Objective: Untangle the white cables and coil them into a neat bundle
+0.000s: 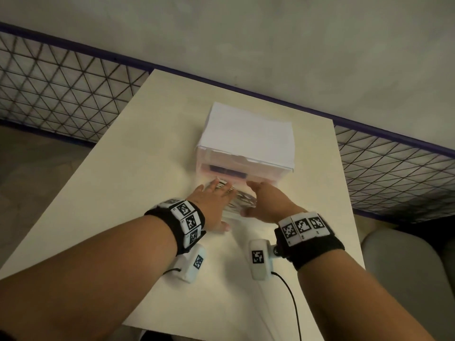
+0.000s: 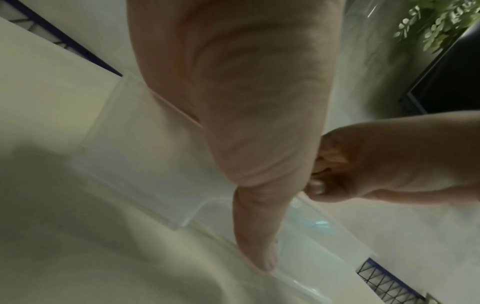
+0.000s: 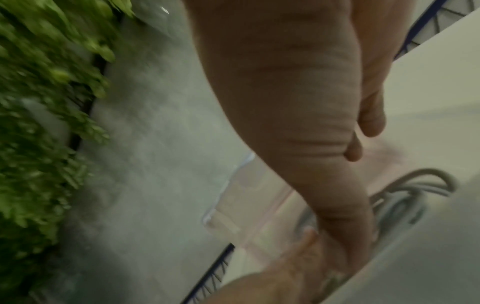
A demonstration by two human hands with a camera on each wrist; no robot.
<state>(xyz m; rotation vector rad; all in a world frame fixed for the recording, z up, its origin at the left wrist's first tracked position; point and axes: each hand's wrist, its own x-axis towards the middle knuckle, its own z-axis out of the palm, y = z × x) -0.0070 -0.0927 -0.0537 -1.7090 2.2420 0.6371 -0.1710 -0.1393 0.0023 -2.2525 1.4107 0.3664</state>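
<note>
A tangle of white cables (image 1: 242, 201) lies in a clear plastic drawer (image 1: 234, 216) pulled out of a translucent drawer box (image 1: 246, 134); the cables' loops (image 3: 415, 185) show through the plastic in the right wrist view. My left hand (image 1: 211, 205) rests flat over the drawer's left side, fingers straight, with the thumb (image 2: 259, 236) along its clear front wall (image 2: 311, 236). My right hand (image 1: 266, 203) holds the drawer's right side, with its fingers (image 2: 324, 174) curled and its thumb at the near edge. Both hands hide much of the cables.
The box stands mid-way along a cream table (image 1: 147, 168). A black mesh fence (image 1: 61, 89) with a blue rail runs behind the table. A grey seat (image 1: 406, 262) is at the right. Green foliage (image 3: 39, 102) covers a wall to the side.
</note>
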